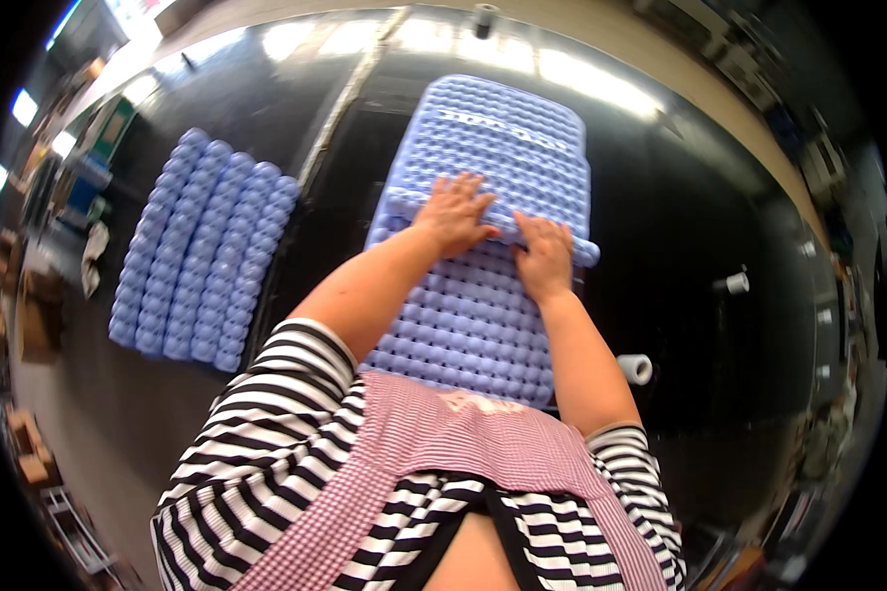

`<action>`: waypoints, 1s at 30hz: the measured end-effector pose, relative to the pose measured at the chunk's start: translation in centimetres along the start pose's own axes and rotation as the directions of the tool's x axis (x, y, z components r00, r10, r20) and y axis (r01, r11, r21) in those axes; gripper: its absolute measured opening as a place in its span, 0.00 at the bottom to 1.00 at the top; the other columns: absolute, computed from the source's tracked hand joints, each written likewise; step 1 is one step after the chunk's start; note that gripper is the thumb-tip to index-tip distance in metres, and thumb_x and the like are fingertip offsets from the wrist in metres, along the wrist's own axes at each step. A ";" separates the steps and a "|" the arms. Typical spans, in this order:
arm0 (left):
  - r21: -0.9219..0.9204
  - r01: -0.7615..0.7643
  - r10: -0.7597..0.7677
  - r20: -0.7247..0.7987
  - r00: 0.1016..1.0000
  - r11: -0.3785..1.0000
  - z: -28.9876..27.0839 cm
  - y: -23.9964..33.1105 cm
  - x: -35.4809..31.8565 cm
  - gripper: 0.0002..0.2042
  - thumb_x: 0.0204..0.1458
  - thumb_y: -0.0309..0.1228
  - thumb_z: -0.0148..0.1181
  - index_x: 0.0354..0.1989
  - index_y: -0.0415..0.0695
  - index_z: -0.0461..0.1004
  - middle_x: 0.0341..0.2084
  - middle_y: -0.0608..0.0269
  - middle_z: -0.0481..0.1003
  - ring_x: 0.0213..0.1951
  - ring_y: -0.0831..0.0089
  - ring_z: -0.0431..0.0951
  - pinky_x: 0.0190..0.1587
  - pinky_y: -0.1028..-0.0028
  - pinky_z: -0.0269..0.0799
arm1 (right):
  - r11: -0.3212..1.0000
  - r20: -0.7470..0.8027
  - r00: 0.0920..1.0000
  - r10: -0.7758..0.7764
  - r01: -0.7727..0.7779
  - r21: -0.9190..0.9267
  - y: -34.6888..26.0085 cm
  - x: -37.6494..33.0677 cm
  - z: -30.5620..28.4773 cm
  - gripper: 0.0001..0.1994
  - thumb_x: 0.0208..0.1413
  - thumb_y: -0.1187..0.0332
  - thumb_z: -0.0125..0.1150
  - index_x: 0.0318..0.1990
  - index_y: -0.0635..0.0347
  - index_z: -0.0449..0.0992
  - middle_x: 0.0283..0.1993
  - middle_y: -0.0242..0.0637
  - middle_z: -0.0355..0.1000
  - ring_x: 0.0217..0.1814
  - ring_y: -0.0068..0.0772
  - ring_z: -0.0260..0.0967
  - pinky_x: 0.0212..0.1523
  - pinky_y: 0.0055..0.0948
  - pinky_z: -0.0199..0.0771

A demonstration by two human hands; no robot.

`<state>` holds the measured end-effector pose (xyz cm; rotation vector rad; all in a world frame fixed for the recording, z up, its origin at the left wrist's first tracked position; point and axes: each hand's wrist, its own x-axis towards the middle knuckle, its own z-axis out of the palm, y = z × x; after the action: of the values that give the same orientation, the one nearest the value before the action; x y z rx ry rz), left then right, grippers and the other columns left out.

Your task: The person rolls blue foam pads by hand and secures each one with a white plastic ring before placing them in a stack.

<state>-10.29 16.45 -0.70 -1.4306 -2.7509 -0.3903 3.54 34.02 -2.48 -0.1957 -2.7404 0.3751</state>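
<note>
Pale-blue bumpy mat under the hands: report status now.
Left hand, right hand touching pale-blue bumpy mat at its crosswise ridge. No obstruction seen. White cylindrical roll lies right, apart.

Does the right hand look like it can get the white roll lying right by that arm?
Probably yes. The white roll lies on the dark table beside the right forearm, with nothing seeming to block it. The right hand is on the bumpy blue mat, so it must leave that first.

White roll [633, 368] on glossy black table [700, 330]
</note>
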 end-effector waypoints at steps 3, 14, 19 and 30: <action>0.005 -0.132 0.130 -0.213 0.968 0.991 0.9 -1.0 -2.0 0.26 0.54 0.52 0.65 0.59 0.55 0.75 0.61 0.55 0.71 0.64 0.52 0.68 0.65 0.50 0.59 | 0.997 -0.064 0.996 -0.059 0.062 0.039 0.0 0.0 -0.3 0.23 0.51 0.67 0.69 0.57 0.42 0.79 0.49 0.36 0.75 0.56 0.41 0.71 0.62 0.47 0.64; -0.042 -0.087 0.074 -0.260 0.963 0.995 -0.8 5.2 -19.3 0.28 0.47 0.48 0.70 0.59 0.58 0.74 0.49 0.62 0.70 0.54 0.61 0.70 0.61 0.56 0.57 | 0.961 -0.046 0.977 -0.207 0.212 0.176 -8.1 -14.0 -6.0 0.17 0.57 0.70 0.64 0.53 0.47 0.83 0.51 0.39 0.73 0.55 0.43 0.71 0.56 0.43 0.66; 0.015 -0.098 0.099 -0.129 0.987 0.995 -1.9 4.7 -20.7 0.25 0.60 0.44 0.59 0.65 0.52 0.71 0.57 0.56 0.70 0.60 0.57 0.68 0.63 0.51 0.55 | 0.998 0.037 0.999 0.023 -0.021 -0.060 -5.1 -17.6 -7.2 0.23 0.59 0.64 0.65 0.63 0.49 0.76 0.67 0.43 0.67 0.74 0.53 0.58 0.74 0.60 0.49; -0.232 0.037 -0.052 -0.060 0.997 0.972 -1.6 4.9 -25.0 0.26 0.52 0.43 0.69 0.61 0.57 0.72 0.58 0.53 0.70 0.69 0.53 0.64 0.68 0.39 0.47 | 0.910 0.036 0.985 0.169 -0.170 0.377 -5.7 -22.6 -6.6 0.26 0.53 0.80 0.65 0.62 0.55 0.77 0.74 0.44 0.61 0.81 0.56 0.47 0.78 0.52 0.49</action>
<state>8.03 -1.32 -1.35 -1.3722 -2.7632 -0.7677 26.43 25.92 -2.54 -0.3292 -2.5951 0.9425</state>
